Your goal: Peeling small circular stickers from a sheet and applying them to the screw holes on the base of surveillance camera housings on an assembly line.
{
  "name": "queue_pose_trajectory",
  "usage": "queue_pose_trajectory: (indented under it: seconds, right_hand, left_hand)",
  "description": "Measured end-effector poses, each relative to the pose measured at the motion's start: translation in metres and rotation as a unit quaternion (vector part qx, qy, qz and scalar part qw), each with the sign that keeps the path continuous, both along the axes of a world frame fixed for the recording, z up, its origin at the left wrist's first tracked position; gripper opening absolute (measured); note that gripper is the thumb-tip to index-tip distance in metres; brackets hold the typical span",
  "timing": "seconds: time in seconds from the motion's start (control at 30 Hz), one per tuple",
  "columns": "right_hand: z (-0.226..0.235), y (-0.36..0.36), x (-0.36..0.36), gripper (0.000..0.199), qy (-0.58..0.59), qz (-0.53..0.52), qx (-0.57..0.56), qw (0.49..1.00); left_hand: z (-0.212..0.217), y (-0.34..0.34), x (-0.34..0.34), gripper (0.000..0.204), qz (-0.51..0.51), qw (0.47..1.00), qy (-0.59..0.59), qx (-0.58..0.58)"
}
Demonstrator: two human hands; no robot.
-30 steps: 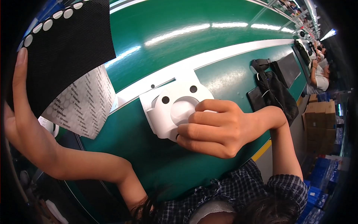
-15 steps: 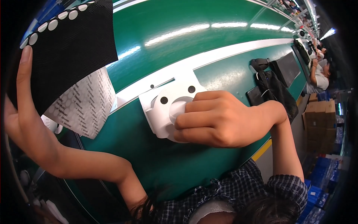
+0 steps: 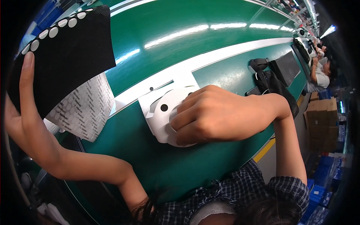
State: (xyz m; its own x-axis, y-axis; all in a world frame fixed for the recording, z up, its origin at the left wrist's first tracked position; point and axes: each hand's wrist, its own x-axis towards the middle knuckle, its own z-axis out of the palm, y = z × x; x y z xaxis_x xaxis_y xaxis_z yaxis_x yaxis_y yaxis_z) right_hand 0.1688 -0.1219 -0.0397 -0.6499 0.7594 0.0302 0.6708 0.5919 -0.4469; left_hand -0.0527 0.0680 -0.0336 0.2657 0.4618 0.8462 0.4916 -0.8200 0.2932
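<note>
Right grip (image 3: 212,117) is curling over the white part (image 3: 161,122) on the green surface (image 3: 131,138); whether it is pinching anything, I cannot tell. Left grip (image 3: 32,122) is holding a black sheet (image 3: 77,48) edged with white discs (image 3: 53,32). Fingerwork on the part seems to be going on; the next move is probably calling for steadiness. Cardboard boxes (image 3: 322,123) are standing rightward, contents hidden.
</note>
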Motion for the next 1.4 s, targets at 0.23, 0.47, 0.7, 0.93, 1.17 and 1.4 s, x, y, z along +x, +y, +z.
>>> queue_pose_trajectory:
  seconds: [0.23,0.47,0.7,0.93,1.17,1.4]
  right_hand:
    - [-0.007,-0.005,0.004,0.019,0.044,0.011,0.086,0.995]
    - [-0.027,-0.015,-0.009,0.011,0.042,-0.025,0.281,0.958]
    - [-0.035,-0.027,-0.018,0.009,0.016,-0.019,0.366,0.93]
    - [-0.041,-0.026,-0.017,0.016,0.012,0.0,0.399,0.917]
    - [-0.041,-0.025,-0.018,0.014,0.052,0.005,0.374,0.926]
    - [-0.04,-0.024,-0.019,0.015,0.023,0.002,0.386,0.922]
  left_hand:
    - [-0.003,0.001,-0.002,0.038,0.028,0.999,0.021,0.001]
    - [-0.007,-0.002,-0.005,0.041,0.116,0.989,0.093,0.002]
    - [-0.005,0.0,-0.006,0.043,0.09,0.99,0.108,-0.01]
    - [-0.003,-0.001,-0.003,0.041,0.069,0.995,0.073,-0.015]
    - [0.001,-0.008,0.007,0.037,0.017,0.999,0.029,-0.009]
    - [0.012,-0.024,0.025,0.034,-0.211,0.963,-0.122,-0.112]
